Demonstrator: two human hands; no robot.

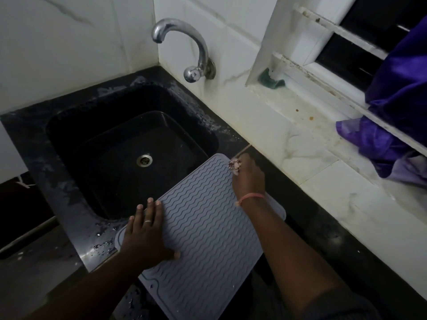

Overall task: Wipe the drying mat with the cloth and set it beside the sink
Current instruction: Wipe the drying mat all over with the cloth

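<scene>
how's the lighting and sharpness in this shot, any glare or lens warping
Head view: dim overall, the black sink basin nearly swallowed by shadow; small highlights glint on the curved chrome tap and on water droplets on the black counter; wide-angle bend tilts the white window frame; the grey wavy-ribbed silicone drying mat is reasonably sharp, while the small cloth in the right hand looks soft.

The sink (129, 144) sat in the bench (69, 218) at my ten o'clock, the tap (184, 42) on the wall behind it at twelve. The drying mat (203, 227) lay straight before me, its far left corner overhanging the sink. My left hand (143, 234) rested flat on its left edge; my right hand (248, 176) pressed the cloth (234, 166) to its far right corner. A sponge (270, 80) sat on the window ledge at one o'clock.
</scene>
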